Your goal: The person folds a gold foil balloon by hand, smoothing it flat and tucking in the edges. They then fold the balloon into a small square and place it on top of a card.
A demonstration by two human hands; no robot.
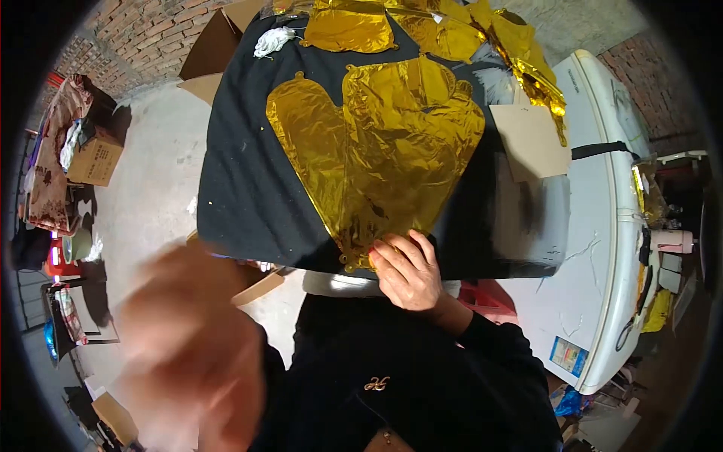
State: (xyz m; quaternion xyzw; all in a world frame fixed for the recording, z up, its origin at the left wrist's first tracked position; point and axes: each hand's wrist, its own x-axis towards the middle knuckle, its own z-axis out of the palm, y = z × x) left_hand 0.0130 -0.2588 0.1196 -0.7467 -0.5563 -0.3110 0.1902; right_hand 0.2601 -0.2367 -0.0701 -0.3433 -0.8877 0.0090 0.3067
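A flat gold foil heart-shaped balloon (376,151) lies on a black cloth-covered table (241,196). My right hand (407,271) pinches the balloon's lower tip at the table's near edge. My left hand (188,346) is raised close to the camera, strongly blurred; whether it holds anything cannot be told. More gold foil balloons (437,30) lie piled at the far end of the table.
A piece of cardboard (531,139) rests on the table's right edge. A white freezer (602,226) stands to the right. Cardboard boxes (94,158) and clutter sit on the concrete floor at left. White scrap (273,41) lies at the table's far left.
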